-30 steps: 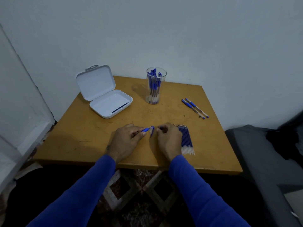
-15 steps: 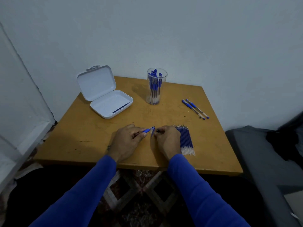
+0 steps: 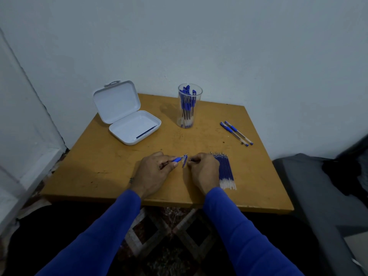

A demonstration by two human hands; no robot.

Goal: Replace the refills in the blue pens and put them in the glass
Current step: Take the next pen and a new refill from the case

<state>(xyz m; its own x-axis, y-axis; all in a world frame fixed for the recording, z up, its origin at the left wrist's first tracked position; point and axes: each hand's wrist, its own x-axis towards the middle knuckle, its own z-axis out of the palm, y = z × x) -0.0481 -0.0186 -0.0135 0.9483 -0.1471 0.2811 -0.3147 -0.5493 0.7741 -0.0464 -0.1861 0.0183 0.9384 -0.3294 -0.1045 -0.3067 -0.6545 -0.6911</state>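
Observation:
My left hand (image 3: 153,172) grips a blue pen (image 3: 178,159) low over the table's front middle, its tip pointing right. My right hand (image 3: 204,170) is just right of it, fingers curled and pinching a small dark part (image 3: 190,160) too small to identify. A short blue piece (image 3: 184,162) shows between the two hands. The clear glass (image 3: 189,116) stands at the back middle with several blue pens upright in it. Two more blue pens (image 3: 237,133) lie at the right. A row of several blue refills (image 3: 226,170) lies beside my right hand.
An open white case (image 3: 127,128) sits at the back left with one dark refill (image 3: 146,132) in its tray. The wooden table (image 3: 95,160) stands against a white wall. A grey seat (image 3: 318,196) is to the right, and patterned floor shows below the front edge.
The hands have stayed in place with only slight finger motion. The gap between the pen tip and my right fingers looks slightly wider.

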